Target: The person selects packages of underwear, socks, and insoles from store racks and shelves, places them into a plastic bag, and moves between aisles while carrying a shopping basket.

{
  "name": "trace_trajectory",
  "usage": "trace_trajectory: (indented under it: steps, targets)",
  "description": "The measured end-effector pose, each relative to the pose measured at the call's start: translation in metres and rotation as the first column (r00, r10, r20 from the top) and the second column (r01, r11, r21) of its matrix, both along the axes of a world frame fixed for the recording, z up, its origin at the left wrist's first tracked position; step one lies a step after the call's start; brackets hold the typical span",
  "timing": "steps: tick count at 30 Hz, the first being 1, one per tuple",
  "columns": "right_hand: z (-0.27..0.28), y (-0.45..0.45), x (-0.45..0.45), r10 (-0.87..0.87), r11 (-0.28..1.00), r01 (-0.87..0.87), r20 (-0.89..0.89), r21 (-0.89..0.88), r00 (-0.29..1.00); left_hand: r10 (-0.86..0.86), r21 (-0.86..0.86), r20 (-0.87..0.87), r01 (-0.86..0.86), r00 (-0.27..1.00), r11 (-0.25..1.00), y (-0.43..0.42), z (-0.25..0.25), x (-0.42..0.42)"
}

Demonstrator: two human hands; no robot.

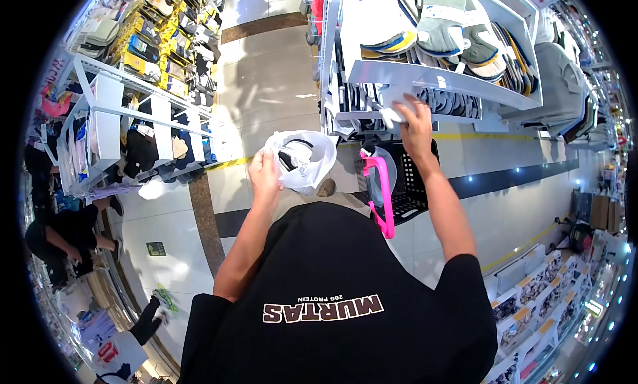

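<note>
My left hand point(264, 174) grips the edge of a white translucent plastic bag point(323, 164), whose mouth faces up. Inside the bag are white and black items that look like socks point(296, 154). Reaching to the front of the lower shelf bin, my right hand point(417, 126) has its fingers curled around a pale item that looks like white socks point(392, 114). Rows of folded socks point(452, 103) stand in that bin. Below my right forearm is a black shopping basket point(413, 196) with a pink handle point(380, 191).
An upper white bin point(438, 75) holds grey and white socks point(440, 18) above my right hand. Racks of packaged goods point(149, 48) line the left side of the aisle. A person in black point(63, 241) is at the far left. White display bins point(531, 297) stand at lower right.
</note>
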State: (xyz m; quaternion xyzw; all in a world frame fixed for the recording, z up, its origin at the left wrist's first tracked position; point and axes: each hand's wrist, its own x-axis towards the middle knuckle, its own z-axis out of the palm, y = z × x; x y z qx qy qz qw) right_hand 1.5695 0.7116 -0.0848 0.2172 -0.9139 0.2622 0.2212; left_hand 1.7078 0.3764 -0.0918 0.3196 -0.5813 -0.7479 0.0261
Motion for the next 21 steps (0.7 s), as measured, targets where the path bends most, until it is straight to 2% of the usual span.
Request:
trace_trajectory:
  steps: [1, 4, 5, 8, 9, 12, 14, 16, 18, 19, 20, 21]
  targets:
    - [-0.008, 0.001, -0.015, -0.015, 0.999, 0.018, -0.08, 0.039, 0.997, -0.006, -0.011, 0.005, 0.006, 1.0, 1.0, 0.001, 0.0, 0.001]
    - [-0.029, 0.002, -0.054, -0.041, 0.994, 0.046, -0.048, 0.104, 0.998, -0.015, -0.029, 0.014, 0.015, 1.0, 0.999, 0.006, 0.003, -0.001]
    - [-0.036, 0.002, -0.065, -0.106, 0.968, 0.091, 0.054, 0.232, 0.993, -0.016, -0.025, 0.022, 0.016, 1.0, 1.0, 0.009, 0.006, 0.0]
    - [-0.079, 0.011, -0.106, -0.016, 0.935, -0.068, 0.233, 0.348, 0.972, -0.027, 0.002, 0.006, 0.027, 1.0, 1.0, 0.014, 0.013, 0.002]
    - [-0.092, 0.016, -0.112, 0.0, 0.914, -0.093, 0.229, 0.396, 0.974, -0.028, 0.0, 0.01, 0.028, 1.0, 1.0, 0.015, 0.013, 0.002]
    - [-0.098, 0.014, -0.113, 0.048, 0.848, -0.044, 0.005, 0.529, 0.999, 0.004, -0.017, 0.038, -0.003, 0.999, 1.0, 0.014, 0.015, 0.007]
    - [-0.076, -0.002, -0.1, -0.07, 0.831, 0.015, 0.078, 0.557, 0.995, 0.0, 0.024, -0.013, 0.0, 1.0, 1.0, 0.012, 0.005, 0.012]
    - [-0.062, -0.015, -0.083, 0.038, 0.915, -0.086, 0.128, 0.394, 0.991, 0.029, -0.05, 0.033, -0.027, 0.999, 0.998, 0.018, 0.004, 0.012]
    - [-0.026, -0.053, -0.046, 0.085, 0.996, -0.088, 0.131, 0.013, 0.988, 0.014, -0.02, -0.019, -0.015, 1.0, 1.0, 0.022, 0.001, 0.011]
    - [-0.019, -0.066, -0.029, 0.211, 0.973, -0.162, 0.357, -0.163, 0.91, 0.011, -0.028, -0.023, -0.011, 1.0, 1.0, 0.025, 0.0, 0.009]
    - [-0.014, -0.078, -0.012, 0.347, 0.923, -0.179, 0.542, -0.34, 0.765, -0.001, -0.034, 0.02, 0.002, 1.0, 0.999, 0.028, 0.015, 0.007]
    - [-0.007, -0.093, 0.006, 0.473, 0.878, -0.273, 0.632, -0.392, 0.614, -0.003, -0.11, -0.049, -0.002, 0.999, 0.994, 0.034, 0.003, 0.005]
